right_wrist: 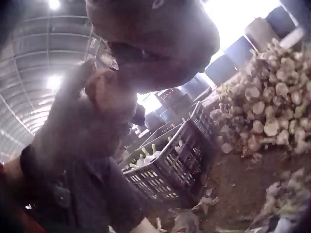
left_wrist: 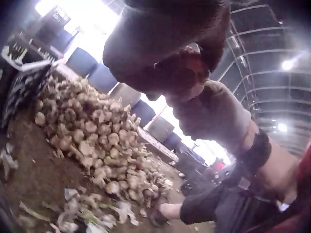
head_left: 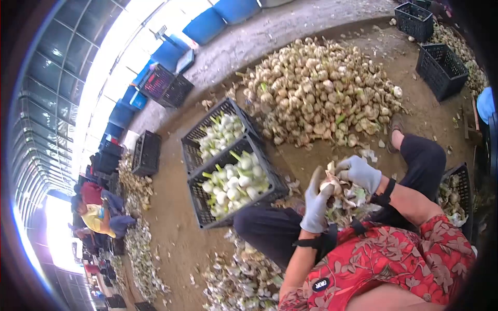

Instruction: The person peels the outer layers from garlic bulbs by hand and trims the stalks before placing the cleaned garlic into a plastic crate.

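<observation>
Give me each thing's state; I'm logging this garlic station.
Left hand: gloved, gripping the bulb.
Right hand: gloved, gripping the bulb.
Bulb: held between both hands, skins loose.
Near crate: partly filled with white peeled bulbs.
Far crate: partly filled too.
Pile: unpeeled, heaped on the ground.

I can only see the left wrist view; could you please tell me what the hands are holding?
Observer: The gloved left hand and right hand hold one garlic bulb between them.
Operator: Is any cleaned garlic nearby?
Observer: Yes, a black crate by the left knee holds white bulbs; a second crate stands behind it.
Operator: Is anyone else there?
Observer: Seated people are further off, beside another row of garlic.
</observation>
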Demonstrator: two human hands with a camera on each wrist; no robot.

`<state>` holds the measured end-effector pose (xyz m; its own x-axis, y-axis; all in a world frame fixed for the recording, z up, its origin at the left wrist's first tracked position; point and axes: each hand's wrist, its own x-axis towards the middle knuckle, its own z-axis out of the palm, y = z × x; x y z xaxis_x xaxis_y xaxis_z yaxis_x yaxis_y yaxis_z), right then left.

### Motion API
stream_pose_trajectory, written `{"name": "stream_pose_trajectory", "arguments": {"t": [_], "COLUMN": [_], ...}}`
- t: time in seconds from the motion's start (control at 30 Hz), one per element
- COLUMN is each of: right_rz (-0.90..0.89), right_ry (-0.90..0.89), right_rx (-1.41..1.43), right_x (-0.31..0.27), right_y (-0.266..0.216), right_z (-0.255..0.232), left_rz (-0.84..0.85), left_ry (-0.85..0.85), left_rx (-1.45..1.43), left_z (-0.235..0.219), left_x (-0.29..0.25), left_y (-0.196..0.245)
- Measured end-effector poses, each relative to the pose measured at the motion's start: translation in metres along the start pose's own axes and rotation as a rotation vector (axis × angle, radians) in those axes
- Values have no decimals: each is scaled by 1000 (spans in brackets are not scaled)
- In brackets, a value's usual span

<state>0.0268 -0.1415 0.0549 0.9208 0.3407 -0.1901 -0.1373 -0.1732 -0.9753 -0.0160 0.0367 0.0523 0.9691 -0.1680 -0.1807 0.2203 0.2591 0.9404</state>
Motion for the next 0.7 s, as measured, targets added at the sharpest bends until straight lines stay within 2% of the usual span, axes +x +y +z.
{"name": "stream_pose_trajectory", "arguments": {"t": [0.07,0.1,0.13,0.17,0.2,0.27,0.3,0.33,0.4,0.5,0.6,0.63,0.67,0.7], "right_rz": [-6,-42,-80,-11,-11,-41,-20,13,19,33,-28,-46,-117,-320], "right_ry": [45,110,171,175,185,199,180,148,106,119,232,208,211,264], "right_rx": [-84,-113,-145,-74,-13,-38,135,127,203,328,329,222,-75,-219], "right_x": [-1,0,1,-2,-3,-6,-7,-12,-20,-20,-12,-14,-15,-12], "right_y": [1,7,11,7,9,3,-1,-13,-31,-28,-10,-9,-7,-3], "right_z": [-3,-3,0,3,6,10,15,13,18,22,25,24,24,30], "left_rz": [-98,-230,-281,-333,-385,-386,-365,-457,-447,-478,-131,-33,56,144], "left_ry": [-139,-21,-274,-181,-89,106,-181,-295,-370,-328,-19,108,225,281], "left_rx": [-382,-526,-717,-749,-783,-802,-803,-978,-1066,-1040,-725,-468,-210,-21], "left_z": [3,10,-9,-5,2,18,1,-6,-2,-6,6,8,10,8], "left_x": [5,15,23,23,22,23,21,21,15,14,11,12,12,18], "left_y": [-5,-22,-43,-39,-34,-25,-34,-43,-26,-16,-20,-22,-28,-37]}}
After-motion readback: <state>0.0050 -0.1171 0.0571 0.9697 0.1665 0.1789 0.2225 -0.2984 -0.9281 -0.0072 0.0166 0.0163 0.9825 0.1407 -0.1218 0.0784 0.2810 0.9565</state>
